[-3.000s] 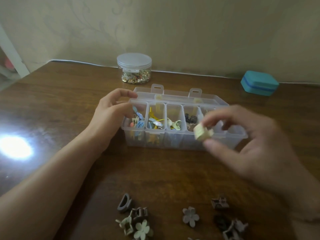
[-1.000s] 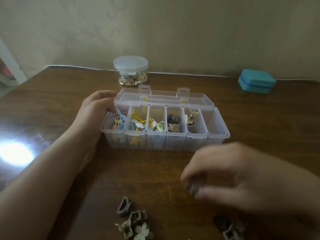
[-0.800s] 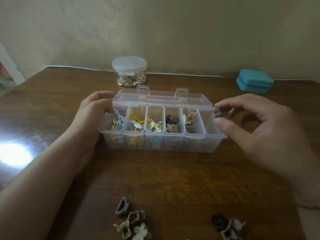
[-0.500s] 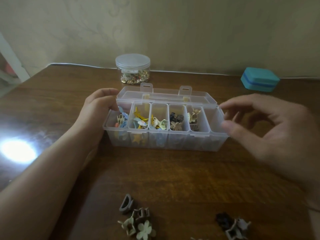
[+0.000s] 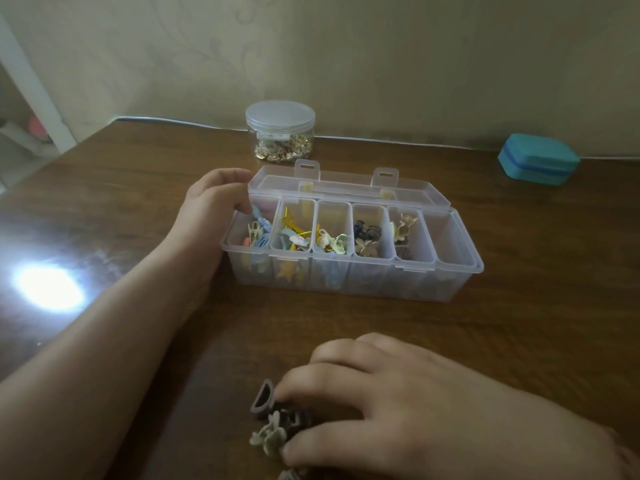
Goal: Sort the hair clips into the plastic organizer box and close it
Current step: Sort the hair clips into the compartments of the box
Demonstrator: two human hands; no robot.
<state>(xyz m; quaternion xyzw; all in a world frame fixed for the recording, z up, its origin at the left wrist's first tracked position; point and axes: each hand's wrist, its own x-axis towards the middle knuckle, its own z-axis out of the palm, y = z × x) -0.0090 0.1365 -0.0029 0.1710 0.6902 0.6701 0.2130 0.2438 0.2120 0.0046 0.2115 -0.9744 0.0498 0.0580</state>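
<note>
The clear plastic organizer box (image 5: 349, 278) stands open at mid-table, its lid (image 5: 346, 188) tipped back. Five of its compartments hold coloured hair clips (image 5: 330, 240); the rightmost one looks bare. My left hand (image 5: 211, 209) grips the box's left end. Near the front edge, my right hand (image 5: 398, 407) lies over a small pile of loose clips. Its index finger touches a grey half-round clip (image 5: 262, 398). Index finger and thumb curl around a brown clip (image 5: 294, 419), with a cream flower clip (image 5: 268, 436) beside it. The hand hides other clips.
A lidded clear jar (image 5: 280, 131) of small gold pieces stands behind the box by the wall. A teal case (image 5: 538, 159) sits at the back right. A bright glare spot (image 5: 48, 287) lies on the brown wooden table (image 5: 519, 323) at the left.
My right hand dropped a clip at the box's right end, then came back down to the loose pile at the front. My left hand stayed on the box.
</note>
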